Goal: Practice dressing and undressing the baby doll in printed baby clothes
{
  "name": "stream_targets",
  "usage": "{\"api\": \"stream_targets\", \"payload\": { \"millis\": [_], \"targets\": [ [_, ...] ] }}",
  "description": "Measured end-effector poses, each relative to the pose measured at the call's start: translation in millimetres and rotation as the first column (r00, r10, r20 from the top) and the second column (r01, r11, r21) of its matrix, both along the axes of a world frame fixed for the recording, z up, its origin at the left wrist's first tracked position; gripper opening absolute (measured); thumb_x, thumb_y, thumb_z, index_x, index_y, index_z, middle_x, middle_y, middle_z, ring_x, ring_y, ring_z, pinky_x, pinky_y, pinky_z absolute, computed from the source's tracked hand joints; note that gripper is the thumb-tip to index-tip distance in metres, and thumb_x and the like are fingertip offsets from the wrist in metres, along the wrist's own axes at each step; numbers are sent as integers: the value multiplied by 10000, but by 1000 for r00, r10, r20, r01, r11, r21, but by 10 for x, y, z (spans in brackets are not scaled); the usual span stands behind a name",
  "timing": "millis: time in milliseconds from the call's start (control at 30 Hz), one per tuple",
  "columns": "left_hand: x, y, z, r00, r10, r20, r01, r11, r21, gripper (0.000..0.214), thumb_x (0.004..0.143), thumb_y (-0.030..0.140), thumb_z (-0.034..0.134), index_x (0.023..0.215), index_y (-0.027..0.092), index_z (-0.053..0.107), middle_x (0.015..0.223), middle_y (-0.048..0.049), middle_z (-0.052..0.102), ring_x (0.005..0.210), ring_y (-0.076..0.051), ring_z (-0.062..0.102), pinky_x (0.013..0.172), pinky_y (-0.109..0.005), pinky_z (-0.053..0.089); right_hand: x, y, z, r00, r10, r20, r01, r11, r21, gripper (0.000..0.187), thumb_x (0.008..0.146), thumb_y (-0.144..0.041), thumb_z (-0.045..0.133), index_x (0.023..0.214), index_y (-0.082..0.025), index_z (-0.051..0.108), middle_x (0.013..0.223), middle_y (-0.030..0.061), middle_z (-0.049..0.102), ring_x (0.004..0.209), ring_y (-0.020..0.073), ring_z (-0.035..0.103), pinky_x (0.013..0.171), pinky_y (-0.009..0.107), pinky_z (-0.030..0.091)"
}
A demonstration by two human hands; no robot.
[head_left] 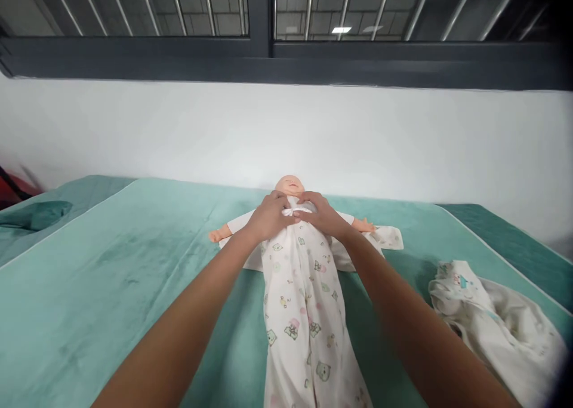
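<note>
A baby doll (290, 185) lies on its back, with its head by the wall and its arms spread to both sides. It wears a white undershirt (242, 221). A long white baby garment (305, 312), printed with small animals, covers its body and runs toward me. At the doll's chest, my left hand (270, 214) has its fingers closed on the garment's top edge. My right hand (320, 214) pinches the same edge from the other side, thumb near the left thumb. Some cloth between the fingers is hidden.
Under the doll is a green padded bed cover (147, 282). A printed sleeve (388, 238) lies beyond the doll's hand on the right. Crumpled white baby clothes (492, 324) lie at the right. A white wall (179, 133) and a barred window (259, 61) stand behind.
</note>
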State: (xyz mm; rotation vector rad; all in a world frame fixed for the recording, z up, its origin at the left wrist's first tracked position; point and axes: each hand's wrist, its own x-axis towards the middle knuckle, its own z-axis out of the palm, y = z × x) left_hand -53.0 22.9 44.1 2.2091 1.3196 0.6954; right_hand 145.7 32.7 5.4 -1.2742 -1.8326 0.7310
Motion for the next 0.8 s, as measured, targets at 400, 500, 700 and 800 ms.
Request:
{"api": "stream_targets", "payload": {
  "millis": [400, 500, 700, 800],
  "targets": [
    [-20, -135, 68, 990, 41, 136, -36, 999, -34, 361, 825, 552, 503, 737, 203, 472, 730, 26, 519, 700, -153, 471, 628, -269, 329, -30, -159, 106, 992, 3, -126, 3, 999, 46, 451, 873, -588, 472, 635, -206, 446, 651, -32, 425, 657, 130, 409, 626, 257, 338],
    [-124, -170, 113, 997, 16, 73, -9, 995, -102, 417, 793, 606, 521, 694, 203, 483, 721, 15, 531, 671, -156, 468, 599, -268, 313, 126, -186, 106, 995, 34, -97, -40, 997, -66, 534, 845, -636, 489, 563, -204, 350, 572, -43, 314, 564, 105, 288, 536, 262, 230],
    [-451, -309, 238, 979, -131, -156, 77, 947, -313, 408, 610, 588, 686, 810, 236, 634, 879, -16, 646, 811, -227, 559, 610, -256, 328, 570, -399, 106, 970, 238, 50, -214, 933, -289, 479, 806, -596, 570, 565, -198, 460, 574, -37, 416, 550, 104, 325, 527, 248, 249],
    [-516, -442, 169, 977, -90, -193, 33, 959, -281, 337, 625, 536, 680, 765, 235, 625, 801, 3, 625, 775, -211, 544, 597, -250, 307, 673, -601, 66, 940, 331, 82, -283, 892, -352, 293, 704, -472, 720, 721, -205, 599, 689, -23, 549, 617, 129, 445, 547, 236, 311]
  ]
}}
